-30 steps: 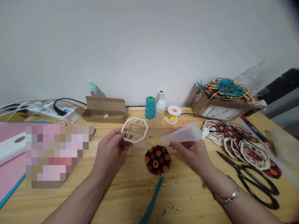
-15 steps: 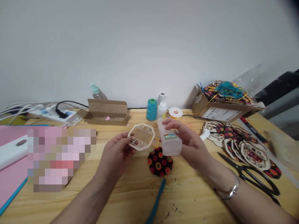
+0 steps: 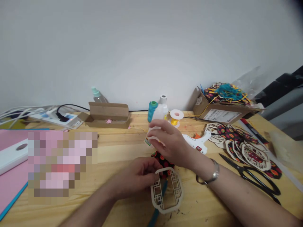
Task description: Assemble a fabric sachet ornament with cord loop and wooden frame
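Observation:
My left hand (image 3: 142,176) pinches a pale wooden fretwork frame (image 3: 178,189) by its upper left edge, tilted over the front of the table. Behind the frame lies a round black patterned fabric piece (image 3: 169,172), partly hidden by both hands. A teal tassel (image 3: 153,218) trails from it. My right hand (image 3: 169,143) has its fingers curled round a translucent plastic bottle (image 3: 159,113), which stands near the thread spools. The hand covers much of the bottle, and its label shows at the lower left. Right of that hand lies a white glue gun (image 3: 200,145) with an orange trigger.
Teal thread (image 3: 151,117) and a yellow spool (image 3: 175,119) stand at the back. On the right are black scissors (image 3: 246,175), stacked fretwork pieces (image 3: 255,156) and a full cardboard box (image 3: 220,112). An open carton (image 3: 107,113) and a power strip (image 3: 63,116) sit left.
My left hand has brought the frame right and nearer, over the tassel, and turned it. My right hand has moved the bottle left and back, from tilted to nearly upright, uncovering the glue gun.

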The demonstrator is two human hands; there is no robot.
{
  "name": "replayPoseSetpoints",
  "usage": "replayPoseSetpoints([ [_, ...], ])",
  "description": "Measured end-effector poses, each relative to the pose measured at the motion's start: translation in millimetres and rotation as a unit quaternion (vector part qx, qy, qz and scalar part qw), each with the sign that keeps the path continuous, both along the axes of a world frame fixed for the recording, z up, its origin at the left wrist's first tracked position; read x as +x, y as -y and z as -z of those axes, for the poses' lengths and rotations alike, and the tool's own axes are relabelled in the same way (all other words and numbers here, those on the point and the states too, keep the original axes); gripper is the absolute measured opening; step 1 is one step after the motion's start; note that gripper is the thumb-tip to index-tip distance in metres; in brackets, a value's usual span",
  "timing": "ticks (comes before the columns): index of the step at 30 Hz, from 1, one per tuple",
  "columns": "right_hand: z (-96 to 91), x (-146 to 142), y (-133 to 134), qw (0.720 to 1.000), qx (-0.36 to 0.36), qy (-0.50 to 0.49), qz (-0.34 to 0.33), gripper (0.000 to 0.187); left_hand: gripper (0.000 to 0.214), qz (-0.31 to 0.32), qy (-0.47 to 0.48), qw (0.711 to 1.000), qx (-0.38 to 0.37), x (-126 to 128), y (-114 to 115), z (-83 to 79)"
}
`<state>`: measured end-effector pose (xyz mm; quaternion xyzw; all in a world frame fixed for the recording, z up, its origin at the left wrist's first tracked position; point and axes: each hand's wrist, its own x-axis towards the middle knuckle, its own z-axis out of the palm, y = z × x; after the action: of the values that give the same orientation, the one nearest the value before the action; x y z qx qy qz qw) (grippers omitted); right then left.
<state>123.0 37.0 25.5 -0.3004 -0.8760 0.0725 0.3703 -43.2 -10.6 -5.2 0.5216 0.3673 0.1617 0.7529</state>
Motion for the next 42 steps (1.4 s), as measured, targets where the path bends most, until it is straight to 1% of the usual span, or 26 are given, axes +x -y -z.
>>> replayPoseSetpoints([
  [1,2.5,-5,-6,0.998,0.037,0.059,-0.011,0.019,0.019,0.019,-0.011,1.0,0.021,-1,0,-0.7],
  [3,9.1,-16,-17,0.979,0.107,0.172,-0.03,0.027,0.02,0.043,-0.035,0.997,0.048,-1,1,-3.0],
  [5,16.8,-28,-28,0.961,0.152,0.228,-0.027,0.032,0.021,0.054,-0.048,0.996,0.05,-1,0,-4.8],
  [6,20.4,-35,-33,0.957,0.153,0.244,-0.022,0.031,0.021,0.056,-0.048,0.996,0.044,-1,0,-5.2],
  [9,27.9,-51,-42,0.964,0.11,0.241,0.01,0.028,0.02,0.05,-0.036,0.998,0.035,-1,-1,-4.7],
  [11,30.0,-56,-44,0.968,0.098,0.231,0.023,0.028,0.017,0.043,-0.027,0.998,0.041,-1,-1,-4.1],
  [15,33.2,-54,-42,0.963,0.137,0.232,0.026,0.03,0.014,0.045,-0.033,0.996,0.064,-2,-1,-4.9],
  [19,37.6,-44,-39,0.937,0.224,0.269,-0.009,0.032,0.012,0.046,-0.04,0.996,0.07,-2,-1,-5.0],
  [21,38.6,-40,-38,0.925,0.253,0.283,-0.016,0.032,0.013,0.044,-0.041,0.996,0.069,-2,-2,-3.4],
  [25,34.8,-31,-35,0.925,0.25,0.284,-0.023,0.03,0.014,0.041,-0.047,0.995,0.074,-3,-2,-0.5],
  [27,31.2,-21,-29,0.933,0.238,0.265,-0.04,0.029,0.017,0.038,-0.049,0.996,0.071,-4,-4,-0.7],
  [29,28.5,-7,-18,0.954,0.2,0.216,-0.052,0.027,0.019,0.028,-0.036,0.997,0.068,-5,-7,-1.6],
  [30,28.1,2,-12,0.969,0.16,0.184,-0.04,0.026,0.02,0.02,-0.026,0.997,0.069,-7,-8,-2.1],
  [31,28.3,10,-4,0.984,0.113,0.137,-0.005,0.028,0.021,0.007,-0.017,0.997,0.069,-9,-10,-2.5],
  [32,29.1,19,3,0.994,0.05,0.082,0.052,0.032,0.021,-0.007,-0.013,0.998,0.065,-11,-12,-2.8],
  [33,30.4,27,11,0.994,-0.023,0.041,0.098,0.037,0.02,-0.026,-0.013,0.998,0.058,-13,-14,-3.1],
  [35,34.0,42,24,0.974,-0.155,-0.002,0.165,0.039,0.019,-0.073,-0.011,0.997,0.03,-16,-17,-4.1],
  [37,38.0,52,34,0.947,-0.261,-0.023,0.187,0.037,0.017,-0.116,0.003,0.993,-0.01,-19,-20,-6.1],
  [40,43.1,58,40,0.913,-0.359,-0.071,0.181,0.036,0.019,-0.15,0.009,0.988,-0.045,-22,-22,-11.4],
  [42,45.4,58,41,0.9,-0.387,-0.092,0.179,0.037,0.018,-0.151,-0.009,0.987,-0.046,-24,-23,-15.6],
])
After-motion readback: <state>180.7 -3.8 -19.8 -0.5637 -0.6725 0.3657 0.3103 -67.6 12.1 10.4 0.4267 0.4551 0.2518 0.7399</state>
